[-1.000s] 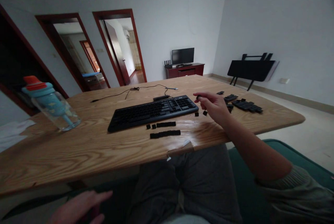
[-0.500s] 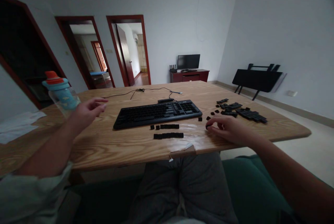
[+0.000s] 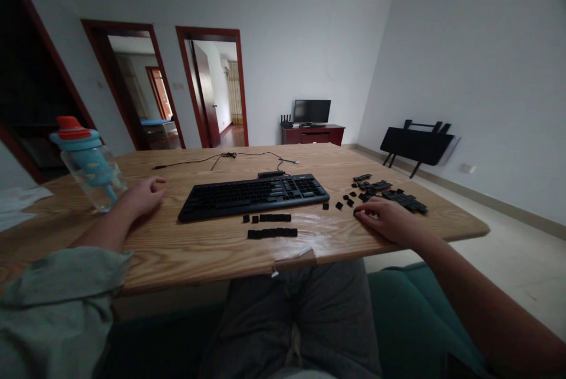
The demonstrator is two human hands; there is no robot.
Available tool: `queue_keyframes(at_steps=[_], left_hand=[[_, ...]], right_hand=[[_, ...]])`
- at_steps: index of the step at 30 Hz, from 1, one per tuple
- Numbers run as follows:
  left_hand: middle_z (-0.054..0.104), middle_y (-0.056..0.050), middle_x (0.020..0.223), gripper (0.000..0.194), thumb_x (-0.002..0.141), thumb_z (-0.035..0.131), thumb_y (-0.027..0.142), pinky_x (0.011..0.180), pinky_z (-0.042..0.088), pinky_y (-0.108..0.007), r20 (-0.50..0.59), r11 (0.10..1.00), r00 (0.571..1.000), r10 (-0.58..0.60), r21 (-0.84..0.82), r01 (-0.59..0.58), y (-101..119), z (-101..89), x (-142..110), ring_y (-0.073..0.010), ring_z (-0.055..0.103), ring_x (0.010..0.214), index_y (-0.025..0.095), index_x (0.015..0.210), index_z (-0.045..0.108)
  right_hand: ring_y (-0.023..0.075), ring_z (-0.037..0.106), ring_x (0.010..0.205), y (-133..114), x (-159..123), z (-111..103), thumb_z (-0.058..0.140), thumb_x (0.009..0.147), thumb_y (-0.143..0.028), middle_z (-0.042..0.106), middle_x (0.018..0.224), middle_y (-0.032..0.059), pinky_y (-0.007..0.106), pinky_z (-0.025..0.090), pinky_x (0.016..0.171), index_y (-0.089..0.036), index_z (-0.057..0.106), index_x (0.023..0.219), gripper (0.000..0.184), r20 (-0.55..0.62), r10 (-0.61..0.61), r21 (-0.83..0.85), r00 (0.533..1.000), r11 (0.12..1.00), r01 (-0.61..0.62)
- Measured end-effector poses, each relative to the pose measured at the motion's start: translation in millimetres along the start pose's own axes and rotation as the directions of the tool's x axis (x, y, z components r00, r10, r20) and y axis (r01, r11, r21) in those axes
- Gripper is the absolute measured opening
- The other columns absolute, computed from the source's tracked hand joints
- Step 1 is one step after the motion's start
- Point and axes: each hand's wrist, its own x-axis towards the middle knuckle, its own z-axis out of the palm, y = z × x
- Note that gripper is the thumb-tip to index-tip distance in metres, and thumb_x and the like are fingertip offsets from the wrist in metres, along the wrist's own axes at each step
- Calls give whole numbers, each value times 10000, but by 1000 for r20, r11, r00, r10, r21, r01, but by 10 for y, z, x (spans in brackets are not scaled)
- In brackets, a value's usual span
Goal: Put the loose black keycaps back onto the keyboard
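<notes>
A black keyboard point(image 3: 254, 195) lies across the middle of the wooden table point(image 3: 198, 249). Two short rows of loose black keycaps point(image 3: 269, 226) sit in front of it. More loose keycaps point(image 3: 389, 193) are scattered at the right. My right hand point(image 3: 387, 218) rests on the table beside them, fingers curled, fingertips touching the wood near a keycap. My left hand point(image 3: 144, 195) rests on the table left of the keyboard, fingers loosely curled, close to a clear bottle with a blue and orange cap point(image 3: 86, 162).
A thin black cable point(image 3: 221, 156) runs behind the keyboard. White paper point(image 3: 15, 202) lies at the far left. A folded black table point(image 3: 418, 144) leans on the right wall. A TV on a red cabinet point(image 3: 312, 122) stands at the back.
My left hand came up from my lap and settled on the table beside the bottle. My right hand moved from above the keyboard's right end down to the table by the scattered keycaps.
</notes>
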Motion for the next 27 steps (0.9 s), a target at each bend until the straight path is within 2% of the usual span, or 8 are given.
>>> queue_keyframes(at_steps=[5, 7, 10, 12, 14, 16, 21, 27], left_hand=[[713, -95, 963, 435, 807, 511, 308, 782, 475, -299, 134, 999, 991, 20, 40, -26, 11, 10, 23, -234, 659, 875, 106, 1165, 651], [727, -97, 958, 393, 800, 516, 315, 805, 489, -306, 159, 999, 987, 24, 26, -29, 26, 20, 21, -238, 666, 884, 116, 1102, 672], [741, -91, 934, 348, 778, 537, 318, 816, 508, -313, 153, 1000, 988, 21, 1, -21, 31, 30, 22, -236, 674, 871, 132, 1030, 689], [745, -93, 935, 335, 774, 540, 320, 823, 514, -311, 152, 1000, 988, 26, -15, -24, 27, 33, 29, -233, 677, 876, 133, 1006, 693], [746, -100, 946, 337, 781, 534, 330, 829, 515, -312, 159, 1000, 987, 18, -17, -16, 26, 34, 38, -234, 678, 887, 130, 1000, 695], [748, -100, 954, 335, 787, 531, 341, 833, 515, -316, 167, 1000, 986, 8, -15, -5, 35, 31, 42, -235, 677, 897, 137, 994, 698], [752, -86, 912, 315, 767, 567, 372, 823, 518, -331, 149, 1000, 989, -7, 4, 6, 80, 12, 26, -245, 670, 873, 162, 957, 705], [759, -97, 953, 303, 727, 591, 364, 862, 517, -344, 157, 1000, 987, 24, -24, -21, 24, 32, 86, -259, 676, 913, 167, 922, 713]], right_hand=[[235, 691, 819, 17, -46, 58, 528, 947, -385, 725, 1049, 120, 339, 526, 719, -202, 750, 1162, 359, -299, 52, -117, 953, 989, -91], [216, 678, 798, -166, -255, 133, 558, 929, -300, 717, 1025, 106, 323, 526, 697, -215, 720, 1188, 317, -540, -4, -53, 842, 998, -30], [178, 653, 788, -640, -701, 440, 607, 874, -158, 707, 956, 70, 283, 520, 684, -226, 677, 1178, 319, -729, -127, 108, 673, 949, 295], [163, 639, 774, -977, -944, 805, 593, 855, -129, 695, 886, 53, 264, 505, 662, -218, 682, 1127, 300, -526, -335, 217, 782, 836, 504], [197, 657, 862, -1238, -1052, 1251, 634, 818, -165, 712, 874, 48, 316, 522, 778, -224, 720, 1051, 255, -143, -460, 285, 876, 829, 482], [235, 668, 977, -1393, -1034, 1694, 638, 831, -161, 745, 978, 75, 364, 513, 880, -208, 750, 1001, 209, 127, -410, 233, 903, 897, 375], [332, 667, 1085, -1576, -884, 2355, 618, 840, -116, 768, 1005, 168, 537, 441, 1029, -152, 796, 945, 210, 435, -301, -14, 849, 940, 341], [341, 689, 1053, -1700, -793, 2440, 646, 800, -133, 767, 1002, 197, 543, 431, 1033, -112, 797, 943, 209, 476, -365, -40, 800, 900, 435]])
